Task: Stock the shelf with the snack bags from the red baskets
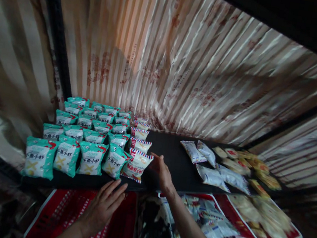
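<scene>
My left hand [105, 205] is open, its fingers stretched towards the front edge of the black shelf [168, 148], just below the front snack bags. My right hand [163, 174] reaches over the shelf with fingers extended, holding nothing. Its fingertips are close beside the front white snack bag [136, 165] with red lettering and striped edges; whether they touch it I cannot tell. Behind that bag, more of its kind stand in a single column. To the left, teal-and-white snack bags [91, 159] stand upright in several rows and columns.
Several white bags [212, 178] lie flat on the shelf's right part, with yellowish bags [267, 179] beyond them. Below stand a red basket [55, 211], a second basket holding white bags [214, 223] and another with pale bags [263, 214]. Dark posts [60, 28] and striped sheeting [185, 59] enclose the shelf.
</scene>
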Demonstrator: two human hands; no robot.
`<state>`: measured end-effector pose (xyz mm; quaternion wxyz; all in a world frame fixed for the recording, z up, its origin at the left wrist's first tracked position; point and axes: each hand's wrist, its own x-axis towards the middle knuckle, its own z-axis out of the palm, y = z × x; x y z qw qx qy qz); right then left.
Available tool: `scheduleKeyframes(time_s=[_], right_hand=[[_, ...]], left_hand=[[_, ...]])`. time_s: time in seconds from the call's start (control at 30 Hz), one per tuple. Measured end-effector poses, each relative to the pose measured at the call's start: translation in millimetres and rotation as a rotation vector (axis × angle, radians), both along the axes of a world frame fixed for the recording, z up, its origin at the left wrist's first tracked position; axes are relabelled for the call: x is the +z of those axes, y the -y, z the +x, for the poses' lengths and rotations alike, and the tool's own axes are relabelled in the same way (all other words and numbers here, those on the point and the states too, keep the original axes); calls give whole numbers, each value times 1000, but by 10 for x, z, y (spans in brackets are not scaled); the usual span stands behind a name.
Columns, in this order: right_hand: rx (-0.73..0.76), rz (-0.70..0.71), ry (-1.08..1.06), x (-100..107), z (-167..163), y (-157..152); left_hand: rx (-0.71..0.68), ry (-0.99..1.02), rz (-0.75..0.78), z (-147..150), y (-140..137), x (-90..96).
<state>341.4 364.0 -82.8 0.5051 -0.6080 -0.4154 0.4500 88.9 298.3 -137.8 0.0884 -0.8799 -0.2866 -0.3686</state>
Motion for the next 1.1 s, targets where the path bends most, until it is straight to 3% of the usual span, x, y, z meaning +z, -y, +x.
scheduleKeyframes(time_s=[0.13, 0.33, 0.6, 0.83, 1.1], right_hand=[[116, -17, -167, -51, -179, 6], [180, 22, -195, -29, -272, -10], [94, 87, -143, -50, -18, -191], [153, 92, -154, -54, -118, -455], [249, 71, -239, 37, -208, -459]], left_hand=[[15, -144, -41, 185, 41, -15], [61, -133, -71, 388, 3, -26], [116, -118, -75, 375, 9, -22], [82, -92, -42, 443, 13, -93], [81, -59, -57, 488, -56, -142]])
